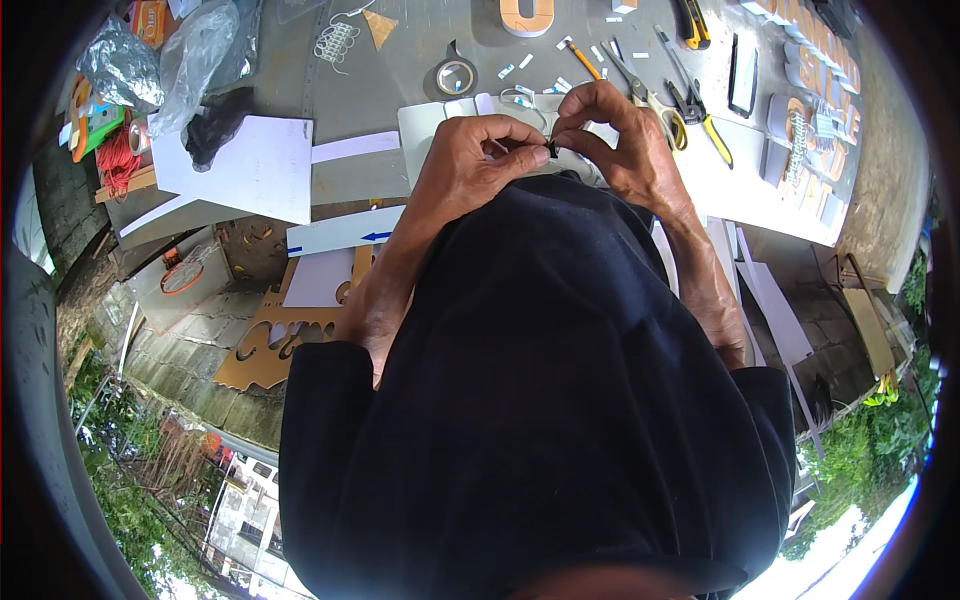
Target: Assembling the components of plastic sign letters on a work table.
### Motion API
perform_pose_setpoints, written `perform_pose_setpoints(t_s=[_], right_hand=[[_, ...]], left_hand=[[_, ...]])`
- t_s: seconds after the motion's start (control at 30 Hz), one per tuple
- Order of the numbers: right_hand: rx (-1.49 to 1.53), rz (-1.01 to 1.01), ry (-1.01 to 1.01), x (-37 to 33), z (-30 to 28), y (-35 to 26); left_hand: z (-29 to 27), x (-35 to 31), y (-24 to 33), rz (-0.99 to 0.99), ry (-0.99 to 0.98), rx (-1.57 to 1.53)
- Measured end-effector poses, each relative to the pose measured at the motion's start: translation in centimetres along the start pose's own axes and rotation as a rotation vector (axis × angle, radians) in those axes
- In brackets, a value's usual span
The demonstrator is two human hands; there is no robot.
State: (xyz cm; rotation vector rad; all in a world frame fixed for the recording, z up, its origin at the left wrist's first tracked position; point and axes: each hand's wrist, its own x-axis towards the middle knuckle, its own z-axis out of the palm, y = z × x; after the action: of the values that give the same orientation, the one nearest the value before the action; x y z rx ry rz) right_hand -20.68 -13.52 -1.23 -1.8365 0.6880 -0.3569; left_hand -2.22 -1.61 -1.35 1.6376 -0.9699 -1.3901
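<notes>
My left hand [475, 160] and my right hand [615, 140] meet above the grey table [380, 75], close to my chest. Together their fingertips pinch a small black piece [552, 149] attached to a thin white wire [520, 100]. The wire loops away over a white sheet [425, 125] lying just beyond my hands. My dark shirt hides whatever lies below my hands.
A tape roll [455, 75], scissors [650, 90], yellow-handled pliers [700, 115], a pencil [582, 60] and a yellow knife [693, 22] lie beyond my hands. Orange cut-out letters [815, 110] fill the right side. White boards [240, 165], plastic bags [190, 60] and red cord [118, 160] sit left.
</notes>
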Motion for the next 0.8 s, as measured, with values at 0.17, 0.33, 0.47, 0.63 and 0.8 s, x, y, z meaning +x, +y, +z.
perform_pose_setpoints(t_s=[0.17, 0.33, 0.47, 0.63, 0.8], right_hand=[[-0.134, -0.069, 0.117, 0.0, 0.5, -0.1], [0.018, 0.409, 0.12, -2.2, 0.8, -1.3], [0.212, 0.527, 0.087, -2.7, 1.3, -1.0], [0.301, 0.535, 0.105, -2.8, 2.0, -0.3], [0.371, 0.63, 0.123, -2.8, 1.9, -0.7]], left_hand=[[1.1, 0.5, -2.5, -0.037, 0.0, -0.297], [1.5, 0.0, -2.2, -0.164, 0.02, -0.359], [1.9, 0.1, -2.4, -0.109, 0.004, -0.34], [1.9, 0.3, -3.1, -0.031, -0.035, -0.285], [2.1, 0.3, -2.5, 0.013, -0.024, -0.258]])
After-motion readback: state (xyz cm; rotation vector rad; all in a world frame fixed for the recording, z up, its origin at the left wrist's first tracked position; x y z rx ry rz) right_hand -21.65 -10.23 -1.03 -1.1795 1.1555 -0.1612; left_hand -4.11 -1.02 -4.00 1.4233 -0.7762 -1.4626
